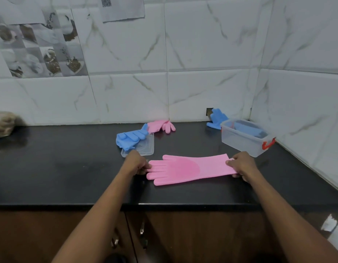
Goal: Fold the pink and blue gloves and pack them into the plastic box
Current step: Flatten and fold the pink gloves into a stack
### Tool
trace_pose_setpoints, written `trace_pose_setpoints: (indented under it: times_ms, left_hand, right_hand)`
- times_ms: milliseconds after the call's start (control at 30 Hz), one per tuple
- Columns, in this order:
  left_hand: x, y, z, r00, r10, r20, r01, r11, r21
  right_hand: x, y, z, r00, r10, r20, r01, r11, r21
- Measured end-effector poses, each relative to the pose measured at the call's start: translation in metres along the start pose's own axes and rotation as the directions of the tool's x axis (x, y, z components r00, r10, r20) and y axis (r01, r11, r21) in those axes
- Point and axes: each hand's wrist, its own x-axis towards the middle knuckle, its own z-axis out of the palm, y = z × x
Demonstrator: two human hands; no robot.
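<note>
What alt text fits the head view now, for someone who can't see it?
A pink glove lies flat on a black counter, the left hand pinching its finger end, the right hand its cuff. Behind lie a blue glove partly on a clear lid, a second pink glove, and an open plastic box holding a blue item.

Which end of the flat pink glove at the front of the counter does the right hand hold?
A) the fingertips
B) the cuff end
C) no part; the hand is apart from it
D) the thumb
B: the right hand pinches the cuff end of the flat pink glove, while the left hand holds its fingertips.
</note>
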Motion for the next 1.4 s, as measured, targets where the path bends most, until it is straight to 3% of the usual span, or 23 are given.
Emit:
trace_pose_setpoints:
  times_ms: [100,200,300,433,667,733,833,967,1267,1333,1400]
  left_hand:
    - [0.002,-0.002,0.001,0.996,0.061,-0.063,-0.057,0.997,0.057]
    - [0.018,0.01,-0.004,0.945,0.254,-0.209,-0.231,0.965,0.125]
    - [0.043,0.04,-0.003,0.886,0.387,-0.256,-0.343,0.918,0.2]
    - [0.083,0.077,0.006,0.838,0.504,-0.212,-0.371,0.809,0.456]
    - [0.154,0.1,0.035,0.883,0.469,0.011,-0.312,0.571,0.759]
    - [0.171,0.103,0.044,0.907,0.416,0.06,-0.306,0.557,0.772]
    - [0.192,0.111,0.051,0.937,0.347,0.037,-0.26,0.624,0.737]
    - [0.203,0.123,0.052,0.864,0.503,-0.02,-0.367,0.657,0.658]
    - [0.181,0.194,0.002,0.52,0.838,-0.168,-0.605,0.5,0.619]
    - [0.167,0.212,-0.013,0.488,0.854,-0.181,-0.654,0.495,0.573]
    - [0.147,0.229,-0.029,0.509,0.839,-0.194,-0.686,0.531,0.498]
  right_hand:
    - [-0.009,-0.006,-0.003,0.997,-0.066,-0.046,0.052,0.966,-0.252]
    - [-0.012,-0.001,0.001,0.941,-0.234,-0.247,0.107,0.892,-0.438]
    - [0.003,0.011,0.007,0.921,-0.298,-0.25,0.17,0.886,-0.432]
    - [0.026,0.018,0.005,0.939,-0.208,-0.274,0.161,0.97,-0.184]
    - [0.039,0.022,0.007,0.923,-0.203,-0.328,0.135,0.967,-0.218]
    - [0.042,0.024,0.008,0.924,-0.197,-0.329,0.124,0.965,-0.23]
    - [0.043,0.024,0.008,0.927,-0.193,-0.322,0.105,0.957,-0.272]
    - [0.041,0.019,0.008,0.938,-0.173,-0.301,0.076,0.948,-0.308]
    - [0.037,0.018,0.009,0.93,-0.19,-0.316,0.072,0.933,-0.352]
    - [0.036,0.018,0.008,0.93,-0.189,-0.314,0.068,0.931,-0.358]
    - [0.035,0.018,0.008,0.929,-0.193,-0.316,0.074,0.933,-0.353]
